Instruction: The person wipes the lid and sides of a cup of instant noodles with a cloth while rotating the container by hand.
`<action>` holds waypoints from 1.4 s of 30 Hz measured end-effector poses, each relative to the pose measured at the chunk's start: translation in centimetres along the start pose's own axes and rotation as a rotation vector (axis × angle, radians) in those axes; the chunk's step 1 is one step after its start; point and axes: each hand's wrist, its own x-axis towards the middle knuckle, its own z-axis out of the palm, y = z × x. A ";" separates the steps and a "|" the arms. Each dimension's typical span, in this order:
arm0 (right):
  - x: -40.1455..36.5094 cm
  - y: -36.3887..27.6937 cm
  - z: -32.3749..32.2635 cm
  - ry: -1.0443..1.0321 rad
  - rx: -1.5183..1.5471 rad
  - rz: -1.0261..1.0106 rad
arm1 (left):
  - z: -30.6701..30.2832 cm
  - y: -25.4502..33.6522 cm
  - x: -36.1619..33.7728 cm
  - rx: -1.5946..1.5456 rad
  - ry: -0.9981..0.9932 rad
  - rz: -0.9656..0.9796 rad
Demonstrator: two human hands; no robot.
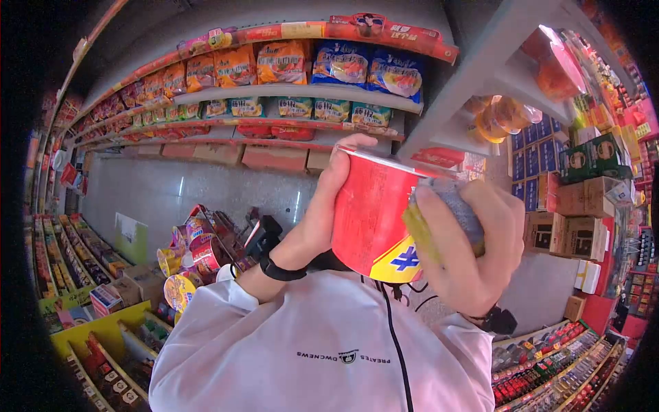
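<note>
A large red instant noodle cup with a yellow and blue patch is held up in front of my chest, tilted. My left hand grips its left side, thumb along the wall and fingers curled over the rim. In my right hand is a bunched grey-blue cloth with a yellow-green part, pressed against the cup's right side. My right fingers are wrapped round the cloth. The cup's far side is hidden.
Shelves ahead hold orange noodle packets and blue noodle packets. More noodle cups are gathered at my left. Cardboard boxes are stacked on the right. Low racks of goods stand at both lower sides.
</note>
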 end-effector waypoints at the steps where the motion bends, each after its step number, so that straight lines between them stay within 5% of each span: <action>1: -0.1 0.1 0.3 0.018 -0.036 -0.054 | -0.1 -0.2 0.1 0.041 0.018 0.037; 11: -2.2 -1.6 -0.1 -0.089 0.113 -0.114 | -0.5 -0.8 0.5 -0.189 0.110 -0.067; 20: -0.1 1.5 -0.5 -0.007 0.010 -0.085 | -0.8 -1.5 0.1 -0.234 -0.091 -0.081; 32: -1.8 -2.6 0.6 -0.084 0.015 -0.194 | -0.4 -0.4 0.8 -0.458 0.043 -0.215; 42: -2.4 0.2 -0.8 -0.078 0.192 -0.015 | -0.4 -0.9 0.5 -0.432 0.025 -0.247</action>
